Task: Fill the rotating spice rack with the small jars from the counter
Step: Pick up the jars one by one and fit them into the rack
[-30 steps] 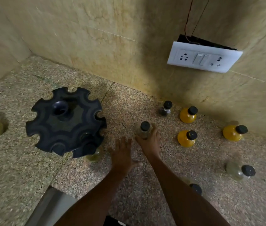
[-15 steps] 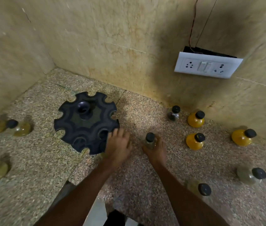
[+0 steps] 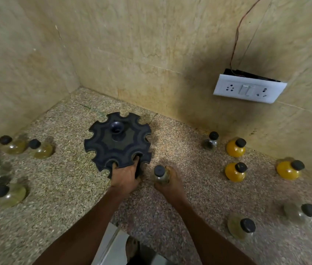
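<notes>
Left hand (image 3: 125, 175) grips the near rim of the black rotating spice rack (image 3: 118, 144), apparently steadying it, while the right hand (image 3: 167, 181) clasps a black-capped jar (image 3: 160, 174) on the counter (image 3: 65, 188) just beside it, ready for loading.

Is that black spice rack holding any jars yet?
Seemingly empty: the spice rack shows open notches all around. The left hand hides its near edge.
</notes>
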